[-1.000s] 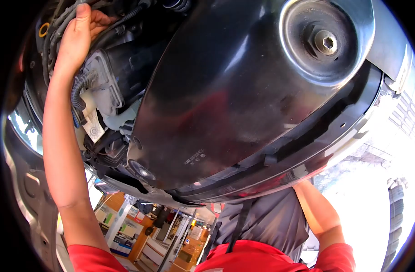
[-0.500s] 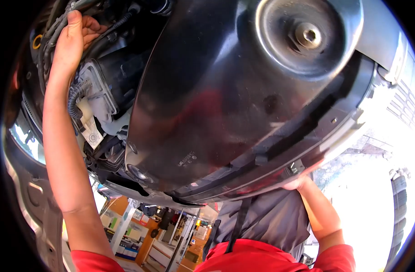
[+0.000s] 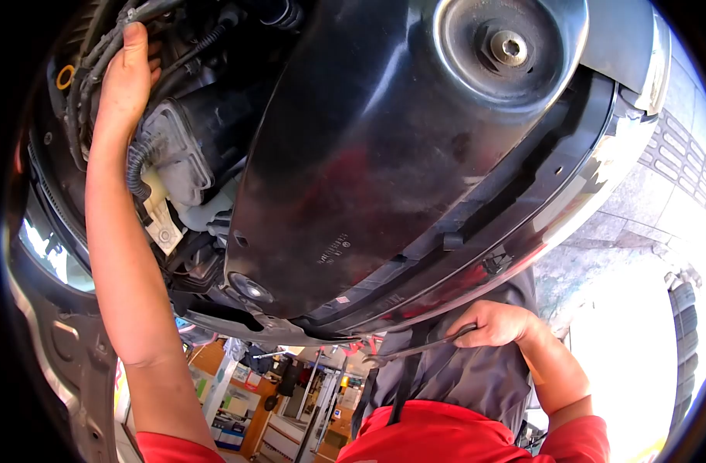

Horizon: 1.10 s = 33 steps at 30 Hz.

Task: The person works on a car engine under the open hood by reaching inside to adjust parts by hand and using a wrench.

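My right hand (image 3: 492,322) is closed around one end of a wrench (image 3: 414,350), below the front edge of the car. The wrench's open jaw points left, in front of my dark trousers. At upper left, my left hand (image 3: 129,81) reaches into the engine bay beside a bundle of hoses and cables (image 3: 98,58). Its thumb is stretched upward along the bundle; the other fingers are apart from it and partly hidden behind the hand. Whether it grips anything there does not show.
A glossy black panel (image 3: 345,170) with a round recess and bolt (image 3: 509,48) fills the middle. A ribbed hose (image 3: 137,166) and a grey housing (image 3: 175,143) lie beside my left forearm. Shelves (image 3: 245,397) stand below; a tyre (image 3: 682,332) is at right.
My right hand has come out from under the front edge, bringing the wrench into view. My left hand's fingers, curled near a hose before, are now less visible. The view has shifted slightly.
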Available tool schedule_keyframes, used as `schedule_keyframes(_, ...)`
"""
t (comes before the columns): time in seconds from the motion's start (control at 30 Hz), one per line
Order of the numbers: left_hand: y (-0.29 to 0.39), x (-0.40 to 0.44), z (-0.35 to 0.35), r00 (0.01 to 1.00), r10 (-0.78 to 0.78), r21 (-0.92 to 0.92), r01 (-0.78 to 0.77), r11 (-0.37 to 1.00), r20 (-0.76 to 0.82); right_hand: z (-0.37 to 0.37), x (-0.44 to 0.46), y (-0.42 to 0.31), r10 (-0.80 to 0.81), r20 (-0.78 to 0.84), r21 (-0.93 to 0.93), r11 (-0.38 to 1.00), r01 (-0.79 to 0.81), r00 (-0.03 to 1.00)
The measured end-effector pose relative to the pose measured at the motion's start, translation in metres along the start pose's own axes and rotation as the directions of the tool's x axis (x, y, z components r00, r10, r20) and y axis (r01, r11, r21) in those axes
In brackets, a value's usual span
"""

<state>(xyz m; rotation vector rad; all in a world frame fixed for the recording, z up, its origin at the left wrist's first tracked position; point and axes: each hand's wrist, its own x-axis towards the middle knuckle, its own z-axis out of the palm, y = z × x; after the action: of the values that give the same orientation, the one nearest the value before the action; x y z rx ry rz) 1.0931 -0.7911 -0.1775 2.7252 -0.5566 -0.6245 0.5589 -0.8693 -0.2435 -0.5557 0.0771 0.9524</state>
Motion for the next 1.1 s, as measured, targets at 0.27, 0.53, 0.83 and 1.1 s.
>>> schedule_keyframes(0.27,0.002,-0.002,0.002,0.998,0.017,0.058,-0.014,0.998,-0.056,0.004,0.003,-0.019,-0.094,0.052,0.007,0.996,0.093,0.994)
schedule_keyframes(0.53,0.001,0.001,0.001,0.996,0.043,0.104,-0.034,0.994,-0.082,0.007,0.002,-0.030,-0.114,0.085,-0.044,0.992,0.118,0.990)
schedule_keyframes(0.83,-0.011,0.014,-0.004,0.998,0.008,0.054,-0.011,0.999,0.060,-0.004,-0.063,-0.128,-0.481,0.054,-0.159,0.861,0.483,0.875)
schedule_keyframes(1.1,-0.005,0.012,-0.005,0.996,0.082,0.241,-0.088,0.967,0.034,0.054,-0.040,-0.241,-0.556,-0.753,-0.431,0.821,0.374,0.352)
